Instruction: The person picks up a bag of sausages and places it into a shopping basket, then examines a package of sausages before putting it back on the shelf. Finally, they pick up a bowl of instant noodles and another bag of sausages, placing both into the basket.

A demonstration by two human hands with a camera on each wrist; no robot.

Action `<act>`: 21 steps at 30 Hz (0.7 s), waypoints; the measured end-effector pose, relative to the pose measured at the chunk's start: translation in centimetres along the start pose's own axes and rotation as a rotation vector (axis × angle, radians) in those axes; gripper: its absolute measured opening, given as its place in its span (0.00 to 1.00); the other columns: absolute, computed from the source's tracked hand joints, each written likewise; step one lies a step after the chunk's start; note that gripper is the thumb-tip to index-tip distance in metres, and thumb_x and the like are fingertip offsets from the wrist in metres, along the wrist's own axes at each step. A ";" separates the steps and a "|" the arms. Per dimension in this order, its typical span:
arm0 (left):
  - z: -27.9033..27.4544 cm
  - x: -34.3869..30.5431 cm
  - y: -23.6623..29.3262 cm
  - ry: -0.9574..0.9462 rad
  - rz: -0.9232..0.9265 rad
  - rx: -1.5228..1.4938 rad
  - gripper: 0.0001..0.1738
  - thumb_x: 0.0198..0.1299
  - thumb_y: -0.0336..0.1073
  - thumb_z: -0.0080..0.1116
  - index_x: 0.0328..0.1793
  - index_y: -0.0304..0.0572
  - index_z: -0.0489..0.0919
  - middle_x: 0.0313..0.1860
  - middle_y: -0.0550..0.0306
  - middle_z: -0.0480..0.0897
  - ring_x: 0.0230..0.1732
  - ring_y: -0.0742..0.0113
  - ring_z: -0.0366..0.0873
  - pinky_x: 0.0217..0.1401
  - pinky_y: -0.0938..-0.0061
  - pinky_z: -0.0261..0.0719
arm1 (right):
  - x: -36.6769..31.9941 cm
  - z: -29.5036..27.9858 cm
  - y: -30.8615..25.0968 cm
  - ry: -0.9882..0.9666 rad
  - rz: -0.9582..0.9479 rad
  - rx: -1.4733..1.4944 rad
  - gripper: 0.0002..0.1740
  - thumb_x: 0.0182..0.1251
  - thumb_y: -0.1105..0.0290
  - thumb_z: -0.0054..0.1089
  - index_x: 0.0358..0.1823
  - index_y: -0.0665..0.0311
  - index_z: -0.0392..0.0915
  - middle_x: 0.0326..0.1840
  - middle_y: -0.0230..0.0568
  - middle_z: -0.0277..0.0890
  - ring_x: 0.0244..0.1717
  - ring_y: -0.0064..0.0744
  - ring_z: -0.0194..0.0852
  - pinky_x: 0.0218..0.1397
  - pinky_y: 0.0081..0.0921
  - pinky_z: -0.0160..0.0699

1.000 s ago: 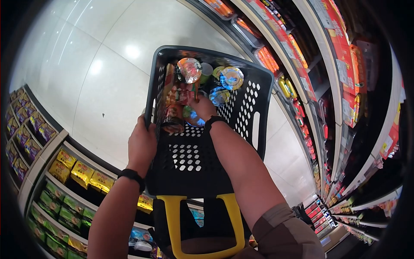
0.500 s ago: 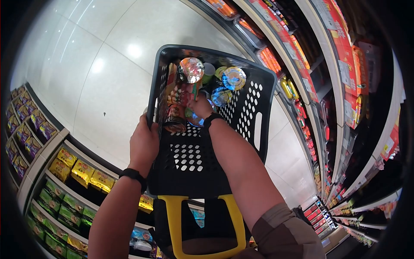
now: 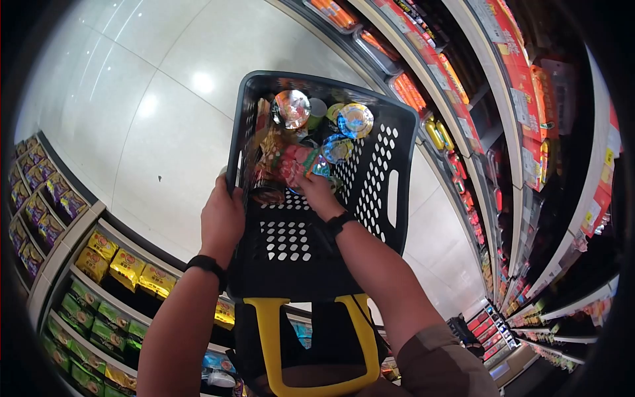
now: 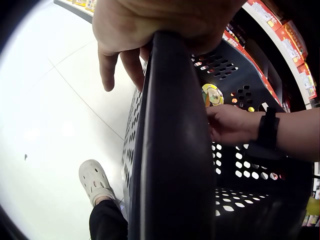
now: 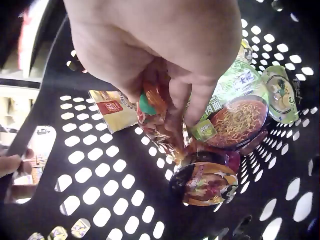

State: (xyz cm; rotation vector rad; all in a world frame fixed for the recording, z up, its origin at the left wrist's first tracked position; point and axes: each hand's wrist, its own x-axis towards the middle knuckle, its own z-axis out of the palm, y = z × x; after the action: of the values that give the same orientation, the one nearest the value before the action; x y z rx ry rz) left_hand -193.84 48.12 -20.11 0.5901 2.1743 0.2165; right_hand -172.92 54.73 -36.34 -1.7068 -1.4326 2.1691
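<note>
A black perforated shopping basket point(image 3: 324, 79) holds packaged food. My left hand point(image 3: 221, 215) grips its left rim point(image 4: 175, 140); some fingers point(image 5: 26, 154) show at the handle opening in the right wrist view. Inside the basket my right hand point(image 3: 319, 195) pinches a red packet with green parts point(image 3: 296, 163), the same red packet point(image 5: 155, 132) that hangs between the fingertips in the right wrist view. Beside it lie a green noodle package point(image 5: 240, 120), a dark round cup point(image 5: 210, 186) and a yellow packet point(image 5: 116, 110). Foil-lidded cups point(image 3: 291, 109) stand at the far end.
A yellow handle point(image 3: 268, 337) rises at the basket's near end. Shelves of yellow packets point(image 3: 157, 276) and green packets point(image 3: 106, 336) line the left, stocked shelves with red labels point(image 3: 522, 99) the right. Pale tiled floor point(image 3: 178, 132) stretches beyond; a light clog point(image 4: 94, 180) stands on it.
My right hand has drawn back toward the near end of the basket, and the red packet has come with it, more of its surface now showing. The left hand has stayed on the rim.
</note>
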 end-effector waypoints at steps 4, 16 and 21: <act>-0.1 -0.1 0.1 -0.010 -0.002 0.009 0.20 0.69 0.36 0.48 0.65 0.41 0.68 0.47 0.38 0.82 0.48 0.35 0.79 0.49 0.48 0.76 | -3.6 -2.2 -3.7 0.027 0.128 0.230 0.16 0.73 0.63 0.56 0.42 0.72 0.80 0.34 0.34 0.81 0.35 0.21 0.79 0.37 0.22 0.78; -0.1 0.9 -1.6 -0.085 0.032 0.115 0.27 0.65 0.38 0.50 0.69 0.36 0.63 0.54 0.30 0.78 0.55 0.32 0.76 0.57 0.48 0.74 | -20.2 -9.1 -17.1 0.222 -0.006 0.473 0.17 0.76 0.65 0.52 0.57 0.70 0.76 0.52 0.39 0.81 0.50 0.28 0.81 0.53 0.32 0.83; -5.4 -2.6 3.4 0.137 0.463 -0.011 0.32 0.64 0.40 0.56 0.71 0.36 0.63 0.58 0.39 0.76 0.59 0.45 0.75 0.64 0.58 0.71 | -29.2 -11.3 -25.7 0.309 -0.299 0.538 0.14 0.77 0.70 0.48 0.54 0.71 0.78 0.52 0.40 0.80 0.50 0.30 0.80 0.56 0.33 0.82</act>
State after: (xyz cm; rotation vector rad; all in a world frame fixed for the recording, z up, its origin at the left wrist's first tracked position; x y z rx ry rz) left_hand -195.56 50.12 -13.69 1.0970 2.1353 0.5276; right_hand -164.95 61.14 2.86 -1.4387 -0.8565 1.8099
